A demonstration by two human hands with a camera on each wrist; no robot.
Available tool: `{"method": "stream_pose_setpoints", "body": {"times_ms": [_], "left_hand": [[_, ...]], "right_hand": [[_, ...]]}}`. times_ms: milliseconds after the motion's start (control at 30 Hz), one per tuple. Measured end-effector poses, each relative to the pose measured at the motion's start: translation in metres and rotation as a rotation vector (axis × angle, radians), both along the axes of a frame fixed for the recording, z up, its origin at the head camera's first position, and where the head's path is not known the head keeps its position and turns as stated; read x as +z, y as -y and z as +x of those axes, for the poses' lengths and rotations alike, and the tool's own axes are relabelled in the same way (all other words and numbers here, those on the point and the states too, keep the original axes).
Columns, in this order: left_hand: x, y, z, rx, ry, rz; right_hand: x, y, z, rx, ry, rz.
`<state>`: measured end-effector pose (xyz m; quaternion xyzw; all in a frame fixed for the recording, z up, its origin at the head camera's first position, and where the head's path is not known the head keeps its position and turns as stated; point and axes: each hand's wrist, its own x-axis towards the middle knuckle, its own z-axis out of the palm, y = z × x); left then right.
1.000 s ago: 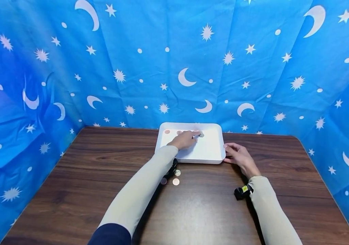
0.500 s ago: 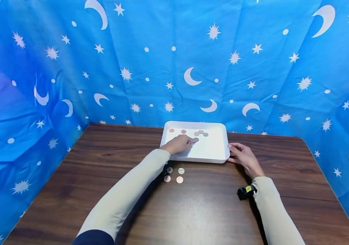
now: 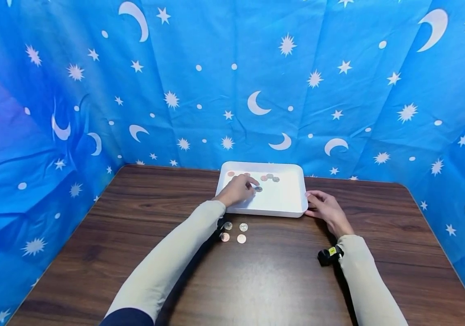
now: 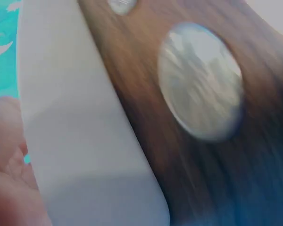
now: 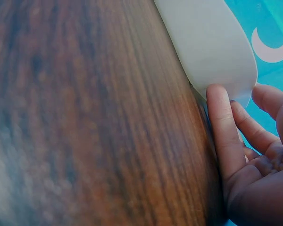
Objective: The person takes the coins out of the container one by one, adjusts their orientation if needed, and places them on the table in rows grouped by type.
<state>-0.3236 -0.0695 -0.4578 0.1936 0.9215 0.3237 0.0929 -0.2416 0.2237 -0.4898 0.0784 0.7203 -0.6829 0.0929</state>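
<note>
My left hand reaches over the white tray, thumb and forefinger apart beside a dark coin on the tray floor. Whether a fingertip touches that coin is too small to tell. Farther back in the tray lie a copper coin at the left and a cluster with a silver coin; another is partly hidden behind the hand. At the tray's right front corner, my right hand touches the outside. In the right wrist view its fingers rest against the tray wall, not wrapped around it.
On the wooden table, in front of the tray, lie several coins, including a silver coin and a copper coin. A blue curtain with moons and stars stands right behind the tray.
The left hand has drawn the dark coin from the cluster toward the tray's front left, then its forefinger has lifted slightly. The right hand stays at the corner. The head view has shifted a little.
</note>
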Motion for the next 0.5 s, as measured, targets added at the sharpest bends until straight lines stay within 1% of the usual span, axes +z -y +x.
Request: {"method": "stream_pose_setpoints", "body": {"times_ms": [67,200,267,333,400,500], "left_hand": [[-0.0018,0.0001,-0.0032,0.040,0.046,0.048],[-0.0030,0.0000,-0.0081,0.142,0.184,0.128],[-0.0028,-0.0008,-0.0096,0.162,0.227,0.161],[-0.0019,-0.0024,-0.0104,0.169,0.248,0.188],[-0.0013,-0.0041,-0.0103,0.173,0.251,0.190],[-0.0001,-0.0093,-0.0105,0.183,0.223,0.152]], "right_hand": [[-0.0010,-0.0004,-0.0004,-0.003,-0.001,-0.003],[-0.0022,-0.0008,-0.0015,-0.001,0.008,-0.007],[-0.0021,-0.0010,-0.0020,-0.004,0.010,-0.003],[-0.0018,-0.0012,-0.0027,-0.008,0.006,-0.002],[-0.0018,-0.0012,-0.0035,-0.006,0.003,-0.005],[-0.0016,-0.0033,-0.0052,-0.005,0.005,-0.014]]}}
